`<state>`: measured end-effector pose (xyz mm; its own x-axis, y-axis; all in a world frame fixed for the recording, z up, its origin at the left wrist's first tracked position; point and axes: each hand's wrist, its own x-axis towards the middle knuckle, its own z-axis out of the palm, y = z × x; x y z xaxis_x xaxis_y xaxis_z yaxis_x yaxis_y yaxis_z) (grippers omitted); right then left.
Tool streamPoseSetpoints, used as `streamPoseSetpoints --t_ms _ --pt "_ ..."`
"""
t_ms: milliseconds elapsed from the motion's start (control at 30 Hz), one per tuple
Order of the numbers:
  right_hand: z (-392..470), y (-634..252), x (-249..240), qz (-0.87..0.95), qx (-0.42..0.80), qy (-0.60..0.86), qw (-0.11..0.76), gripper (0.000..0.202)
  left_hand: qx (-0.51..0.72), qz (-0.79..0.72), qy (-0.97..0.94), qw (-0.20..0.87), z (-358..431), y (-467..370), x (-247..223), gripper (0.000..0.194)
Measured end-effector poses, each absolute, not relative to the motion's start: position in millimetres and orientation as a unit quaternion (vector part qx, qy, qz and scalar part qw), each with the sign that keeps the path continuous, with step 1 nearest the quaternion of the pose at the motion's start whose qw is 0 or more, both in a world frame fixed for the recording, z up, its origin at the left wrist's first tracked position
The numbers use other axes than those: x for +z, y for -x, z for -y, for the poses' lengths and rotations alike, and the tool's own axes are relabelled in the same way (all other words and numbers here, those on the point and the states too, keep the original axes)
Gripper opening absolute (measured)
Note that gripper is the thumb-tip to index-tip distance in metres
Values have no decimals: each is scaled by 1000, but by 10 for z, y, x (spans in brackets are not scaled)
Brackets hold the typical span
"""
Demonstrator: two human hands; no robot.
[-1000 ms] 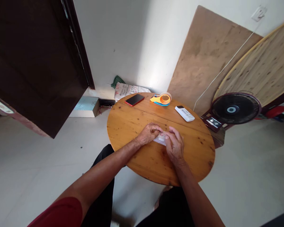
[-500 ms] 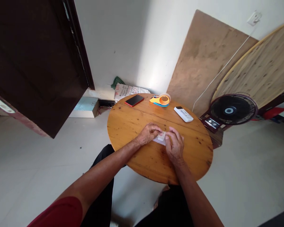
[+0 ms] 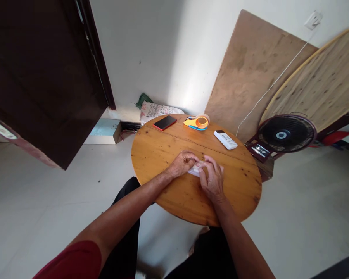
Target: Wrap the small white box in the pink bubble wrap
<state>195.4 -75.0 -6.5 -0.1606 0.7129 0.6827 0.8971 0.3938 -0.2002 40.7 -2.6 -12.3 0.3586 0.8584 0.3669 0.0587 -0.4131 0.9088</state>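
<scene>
A small, flat, pale sheet (image 3: 194, 170), whitish with a faint purple tint, lies on the round wooden table (image 3: 168, 193) between my hands. What kind of sheet it is, I cannot make out. At its upper left edge, my left hand (image 3: 182, 163) pinches it between thumb and bent fingers. From the right, my right hand (image 3: 213, 179) reaches over the sheet with curved fingers, thumb and fingertips pressed on its right part. Both hands cover much of the sheet.
Toward the table's far edge lie a phone (image 3: 165, 123) with a red rim, an orange tape dispenser (image 3: 198, 122) and a white device (image 3: 225, 140) with a dark end. A fan (image 3: 282, 135) stands right of the table. A dark door (image 3: 46, 77) is at left.
My right hand has shifted slightly left, its thumb and fingertips closing in over the sheet. My left hand keeps its place.
</scene>
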Motion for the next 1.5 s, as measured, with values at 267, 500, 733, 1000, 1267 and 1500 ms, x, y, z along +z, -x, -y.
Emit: streamPoseSetpoints --t_ms 267,500,733,1000,1267,1500 --pt "703 -2014 -87 730 -96 550 395 24 485 -350 -643 479 24 -369 -91 18" --pt "704 -2024 -97 725 -90 553 401 26 493 -365 -614 497 18 -376 -93 15" --pt "698 -2028 -112 739 -103 542 387 27 460 -385 -619 507 45 -352 -72 18" --pt "739 -1960 -60 755 -150 550 324 22 469 -356 -628 509 26 -398 -126 10" --pt "709 -2016 -94 716 -114 553 411 19 465 -359 -592 552 45 -375 -82 12" --pt "704 -2041 -78 704 -62 552 443 27 475 -344 -540 604 12 -393 -124 22"
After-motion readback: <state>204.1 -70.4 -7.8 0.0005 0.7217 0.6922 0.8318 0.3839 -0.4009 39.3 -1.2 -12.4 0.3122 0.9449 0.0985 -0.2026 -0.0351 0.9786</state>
